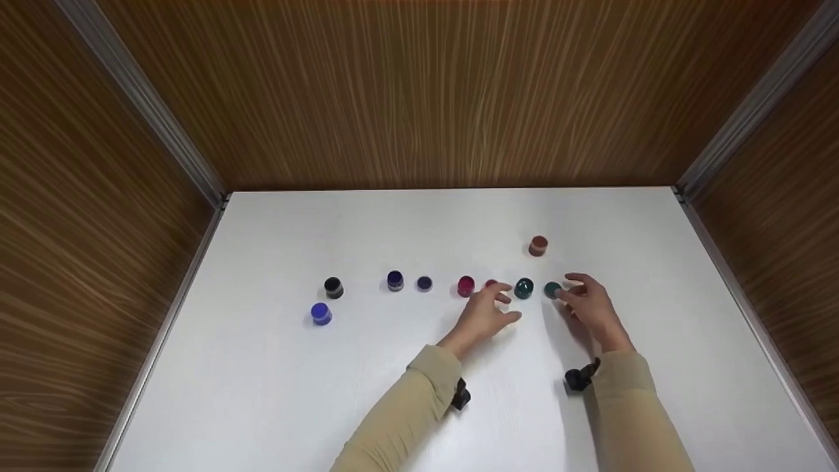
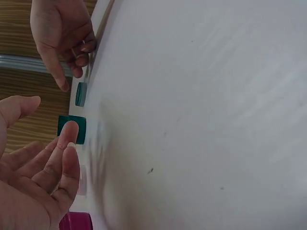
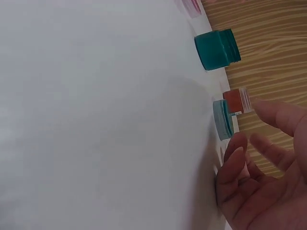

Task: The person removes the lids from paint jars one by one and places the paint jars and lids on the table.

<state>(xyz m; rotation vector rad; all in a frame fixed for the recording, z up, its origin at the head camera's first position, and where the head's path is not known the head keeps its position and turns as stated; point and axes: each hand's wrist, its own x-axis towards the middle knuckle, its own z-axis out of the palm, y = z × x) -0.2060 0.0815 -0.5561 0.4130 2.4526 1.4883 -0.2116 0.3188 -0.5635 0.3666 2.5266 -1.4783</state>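
The teal jar (image 3: 213,50) looks like smooth, glossy, slightly translucent plastic or glass; which one cannot be told. The teal lid (image 3: 222,120) seems plastic, with a paler, see-through side. Fine ribs mark one end of the brownish-red jar (image 3: 234,100). The table (image 1: 275,393) is smooth and white with a soft sheen. Behind it, the panel (image 1: 419,98) shows streaked wood grain; the corner strips (image 1: 141,92) look like dull grey metal. The sleeves (image 1: 390,413) are matt, creased cloth.

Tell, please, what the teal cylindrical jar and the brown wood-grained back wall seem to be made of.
Teal cylindrical jar: apparently plastic, possibly glass; glossy, with bright highlights in the head view. Brown wood-grained back wall: perhaps satin laminate; streaky grain also allows real veneer.
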